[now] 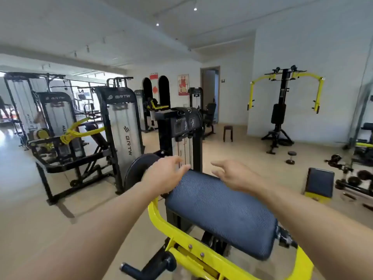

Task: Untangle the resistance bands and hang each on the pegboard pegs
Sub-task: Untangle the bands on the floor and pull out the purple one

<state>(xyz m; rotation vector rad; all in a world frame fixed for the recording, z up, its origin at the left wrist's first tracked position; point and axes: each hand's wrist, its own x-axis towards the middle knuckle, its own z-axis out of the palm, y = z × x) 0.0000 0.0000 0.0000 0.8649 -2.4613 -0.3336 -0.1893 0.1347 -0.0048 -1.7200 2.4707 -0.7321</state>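
No resistance band and no pegboard show in the head view. My left hand (164, 174) reaches forward over the far left corner of a blue padded seat (220, 211), fingers relaxed and holding nothing. My right hand (234, 174) hovers above the seat's far edge, fingers loosely extended, also holding nothing. The two hands are about a hand's width apart. Both forearms stretch in from the bottom corners.
The seat belongs to a yellow-framed machine (177, 235) with a black weight stack (181, 134) just beyond my hands. Other weight machines (121, 126) stand at left. A yellow-armed machine (282, 102) stands against the right wall. Dumbbells (353, 178), a small padded box (320, 183) and a stool (228, 133) sit on the floor.
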